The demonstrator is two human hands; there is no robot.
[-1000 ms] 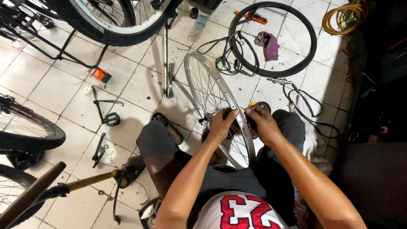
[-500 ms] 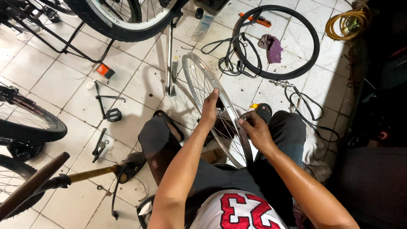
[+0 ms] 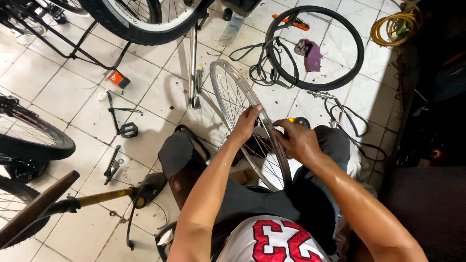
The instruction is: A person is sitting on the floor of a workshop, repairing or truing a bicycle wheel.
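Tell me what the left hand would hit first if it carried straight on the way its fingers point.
The left hand rests on the silver wheel rim, fingers pointing up and away along it. Going on, it would probably slide along that rim first; beyond lie the black cables on the tiled floor, though depth is unclear.

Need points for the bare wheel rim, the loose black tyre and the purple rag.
bare wheel rim [image 3: 224,80], head view, upper left arc of the metal hoop.
loose black tyre [image 3: 358,53], head view, right side of the rubber ring.
purple rag [image 3: 313,56], head view, middle of the cloth.
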